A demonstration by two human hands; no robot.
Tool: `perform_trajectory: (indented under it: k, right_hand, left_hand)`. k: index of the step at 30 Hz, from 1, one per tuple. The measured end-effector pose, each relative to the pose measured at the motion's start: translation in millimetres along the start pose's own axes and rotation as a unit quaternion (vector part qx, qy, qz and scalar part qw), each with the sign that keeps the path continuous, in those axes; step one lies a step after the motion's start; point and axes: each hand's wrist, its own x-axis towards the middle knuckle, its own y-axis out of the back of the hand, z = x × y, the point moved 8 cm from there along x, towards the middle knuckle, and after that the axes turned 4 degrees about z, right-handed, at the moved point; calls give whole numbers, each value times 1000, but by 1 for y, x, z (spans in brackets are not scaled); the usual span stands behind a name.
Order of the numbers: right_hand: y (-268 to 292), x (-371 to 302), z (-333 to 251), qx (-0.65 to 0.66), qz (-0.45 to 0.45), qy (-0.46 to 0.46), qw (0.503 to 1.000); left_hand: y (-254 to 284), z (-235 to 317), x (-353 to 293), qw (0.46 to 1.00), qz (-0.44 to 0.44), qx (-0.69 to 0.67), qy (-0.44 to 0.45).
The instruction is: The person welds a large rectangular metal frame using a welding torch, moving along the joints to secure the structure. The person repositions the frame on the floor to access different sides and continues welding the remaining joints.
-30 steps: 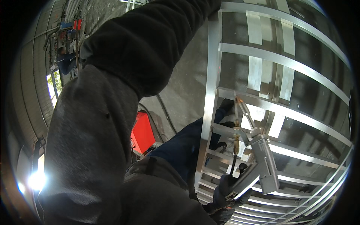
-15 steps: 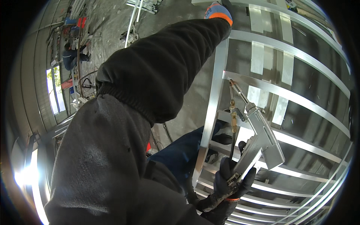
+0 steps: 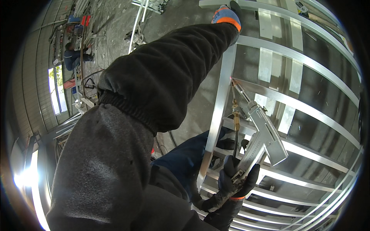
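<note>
My right hand (image 3: pixel 236 179), in a dark glove, is closed around the handle of a silver handheld welding gun (image 3: pixel 266 134). A thin brass-fitted tube (image 3: pixel 236 111) runs alongside the gun's nozzle. The nozzle tip is at the corner where a crossbar meets the side rail (image 3: pixel 219 111) of a shiny metal frame (image 3: pixel 277 92); a small reddish spot shows there. Farther up, my left hand (image 3: pixel 226 16), in a blue, orange and black glove, is closed on the far part of that frame. The back of that hand and the sleeve cover much of its grip.
Pale flat strips (image 3: pixel 266 63) lie below the frame's crossbars. My leg (image 3: pixel 185 154) in dark blue is beside the side rail. At the far left a person (image 3: pixel 73 57) sits near a cluttered bench. Metal lengths (image 3: pixel 152 5) lie on the floor at the top.
The welding gun in my right hand has shifted slightly left, bringing its tip closer to the corner of the side rail. My left hand keeps its hold.
</note>
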Motion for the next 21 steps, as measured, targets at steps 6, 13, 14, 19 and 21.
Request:
perform_trajectory:
  k: [6, 13, 14, 19, 21]
  right_hand:
    - [-27, -6, 1, 214, -31, -105, 971]
    - [-44, -13, -10, 172, -57, -108, 978]
    - [-52, -15, -12, 179, -85, -104, 975]
    - [-63, -16, -20, 140, -97, -122, 978]
    - [-58, -17, -19, 163, -51, -129, 977]
  left_hand:
    - [15, 9, -11, 1000, -3, -6, 5]
    - [36, 31, -31, 994, 68, 69, 45]
    - [37, 31, -31, 994, 68, 73, 51]
    - [38, 31, -32, 989, 71, 98, 89]
    - [39, 33, -33, 990, 68, 98, 78]
